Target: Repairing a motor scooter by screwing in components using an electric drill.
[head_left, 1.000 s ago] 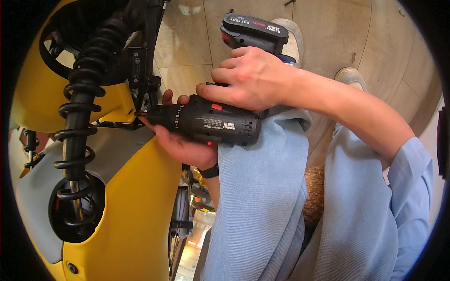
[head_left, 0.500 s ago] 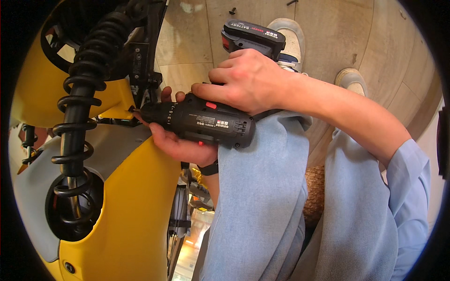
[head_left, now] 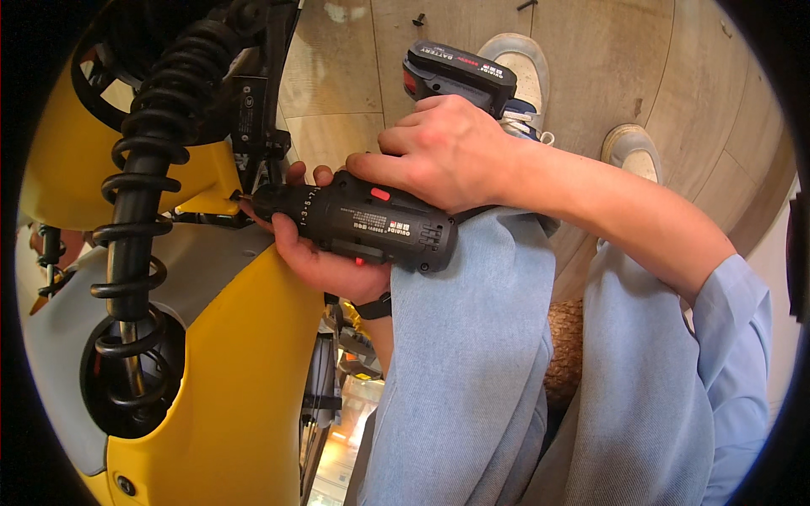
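Observation:
A black cordless drill (head_left: 380,221) with a red button lies across my lap, its chuck pointing left. My right hand (head_left: 451,148) is wrapped round its grip; the battery (head_left: 460,76) sticks out beyond the knuckles. From beneath, my left hand (head_left: 325,266) cradles the front of the drill body, thumb and fingers around it near the chuck. The chuck's tip meets the edge of a yellow panel (head_left: 211,181), where a small dark screw or bit shows; which of the two I cannot tell. Beside it runs a black coil-spring shock absorber (head_left: 135,244).
Yellow and grey bodywork (head_left: 245,363) curves along the left, with a dark round recess around the shock's lower end. Two loose screws lie on the wooden floor, one black screw (head_left: 418,19) and another (head_left: 526,4). A grey shoe (head_left: 515,63) stands just behind the battery.
The drill's rear and battery have shifted very slightly downward, and my hands with them. Both hands keep their hold.

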Available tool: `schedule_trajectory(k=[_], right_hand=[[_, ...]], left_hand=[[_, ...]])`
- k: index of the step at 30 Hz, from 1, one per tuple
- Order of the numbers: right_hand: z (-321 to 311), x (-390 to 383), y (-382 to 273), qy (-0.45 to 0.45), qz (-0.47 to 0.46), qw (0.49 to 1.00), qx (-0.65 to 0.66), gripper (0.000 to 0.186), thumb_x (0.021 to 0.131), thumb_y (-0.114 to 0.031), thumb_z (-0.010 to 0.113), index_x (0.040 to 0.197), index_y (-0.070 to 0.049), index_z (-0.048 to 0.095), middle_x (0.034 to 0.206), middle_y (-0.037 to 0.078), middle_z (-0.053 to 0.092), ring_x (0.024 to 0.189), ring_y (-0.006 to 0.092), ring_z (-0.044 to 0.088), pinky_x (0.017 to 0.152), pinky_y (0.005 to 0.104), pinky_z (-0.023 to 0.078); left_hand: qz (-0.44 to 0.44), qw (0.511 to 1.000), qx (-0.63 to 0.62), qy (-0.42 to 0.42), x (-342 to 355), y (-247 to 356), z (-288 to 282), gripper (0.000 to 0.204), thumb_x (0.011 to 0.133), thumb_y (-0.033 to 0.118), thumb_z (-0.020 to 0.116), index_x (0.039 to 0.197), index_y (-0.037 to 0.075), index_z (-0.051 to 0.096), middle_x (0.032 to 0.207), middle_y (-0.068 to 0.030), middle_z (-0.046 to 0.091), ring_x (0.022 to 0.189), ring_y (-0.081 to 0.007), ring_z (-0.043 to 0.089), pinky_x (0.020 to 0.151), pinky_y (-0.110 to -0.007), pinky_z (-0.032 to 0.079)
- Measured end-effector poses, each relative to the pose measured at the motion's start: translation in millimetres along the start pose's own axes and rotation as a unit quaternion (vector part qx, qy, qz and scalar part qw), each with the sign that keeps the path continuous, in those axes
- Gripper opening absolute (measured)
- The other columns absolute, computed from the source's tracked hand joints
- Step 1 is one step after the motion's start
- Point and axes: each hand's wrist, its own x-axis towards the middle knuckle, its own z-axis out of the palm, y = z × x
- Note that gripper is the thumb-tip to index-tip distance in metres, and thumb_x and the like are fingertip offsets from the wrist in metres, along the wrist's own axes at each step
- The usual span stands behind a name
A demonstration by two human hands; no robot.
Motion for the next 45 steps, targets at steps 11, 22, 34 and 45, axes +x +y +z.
schedule_trajectory(k=[11,22,34,45], right_hand=[[9.9,4.9,6.4,0.004,-0.026,0.998,-0.057,0.023,0.079,-0.027,0.059,0.101,-0.019,0.063,0.064,0.000,0.058,0.059,0.0202,0.064,0.054,0.0327,0.049],[13.2,9.6,12.0,0.050,-0.070,0.993,-0.084,0.030,0.074,-0.026,0.062,0.103,-0.019,0.066,0.065,-0.005,0.050,0.059,0.0129,0.058,0.054,0.0280,0.044],[15.7,7.5,9.8,0.042,-0.044,0.998,-0.034,0.030,0.074,-0.025,0.063,0.102,-0.017,0.066,0.064,-0.003,0.052,0.059,0.0161,0.060,0.054,0.0299,0.046],[11.8,8.7,10.4,0.004,-0.029,1.000,-0.002,0.029,0.072,-0.025,0.064,0.100,-0.015,0.065,0.064,-0.001,0.054,0.058,0.0199,0.061,0.055,0.0328,0.047]], left_hand=[[0.054,0.996,0.068,-0.024,1.8,-2.3,0.0,0.062,0.096,0.034,0.042,0.153,0.031,0.016,0.130,-0.0123,0.052,0.099,-0.0232,0.060,0.085,-0.041,0.055],[0.037,0.998,0.021,-0.039,14.2,-0.5,-6.0,0.055,0.097,0.051,0.035,0.142,0.020,0.035,0.129,-0.0123,0.052,0.096,-0.0245,0.061,0.081,-0.041,0.056],[0.031,0.994,-0.064,-0.086,14.8,0.0,-15.4,0.051,0.099,0.056,0.031,0.139,0.027,0.044,0.129,-0.0122,0.052,0.097,-0.0272,0.063,0.084,-0.044,0.056],[0.009,1.000,-0.007,0.003,12.3,3.8,0.5,0.048,0.099,0.052,0.035,0.141,0.029,0.042,0.125,-0.0124,0.054,0.092,-0.0251,0.062,0.080,-0.043,0.057]])
